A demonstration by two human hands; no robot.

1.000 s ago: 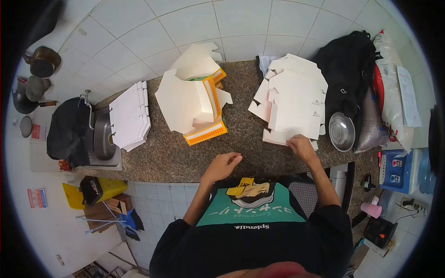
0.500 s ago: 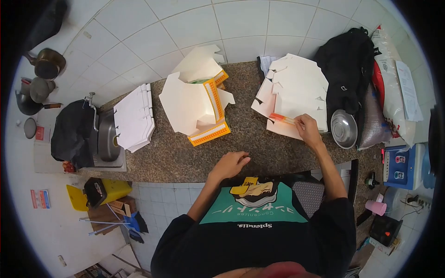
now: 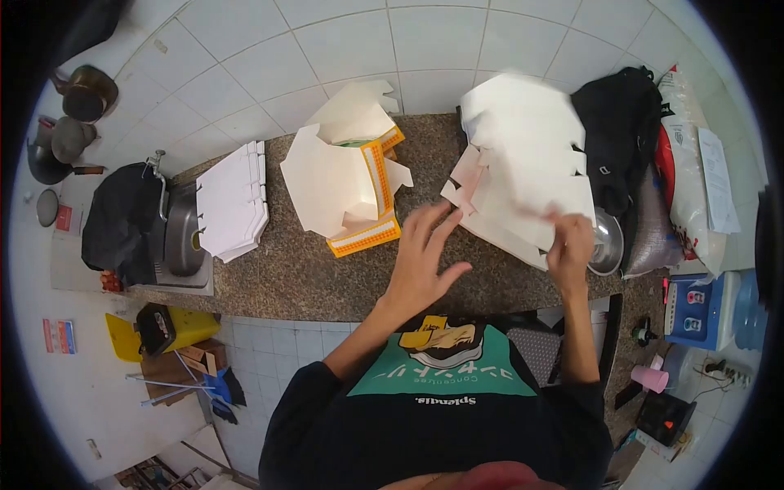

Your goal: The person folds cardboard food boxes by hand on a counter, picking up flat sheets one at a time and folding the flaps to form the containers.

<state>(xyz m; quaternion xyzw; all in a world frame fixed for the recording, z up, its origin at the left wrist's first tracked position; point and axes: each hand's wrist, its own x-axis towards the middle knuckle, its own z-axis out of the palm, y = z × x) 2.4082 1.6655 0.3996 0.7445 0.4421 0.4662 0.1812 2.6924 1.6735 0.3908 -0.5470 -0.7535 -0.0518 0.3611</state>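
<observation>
On the right of the counter lies a stack of flat white cardboard box blanks (image 3: 490, 220). My right hand (image 3: 570, 251) is closed on the near right edge of the top box blank (image 3: 531, 139), which is raised and smeared by motion. My left hand (image 3: 425, 257) is open with fingers spread, its fingertips right at the near left corner of the stack. To the left of that hand stand partly folded boxes (image 3: 335, 188), white inside with orange-checked edges (image 3: 367, 237).
Another pile of white blanks (image 3: 233, 200) lies by the sink (image 3: 184, 233) at the left. A black bag (image 3: 612, 147), a metal bowl (image 3: 606, 241) and plastic sacks (image 3: 682, 147) stand at the right. Tiled wall (image 3: 433, 41) rises behind the granite counter (image 3: 327, 286).
My right hand has moved right and slightly nearer, shifting the top blank up and right. The orange strip beside it is out of sight. My left hand has reached forward and spread its fingers.
</observation>
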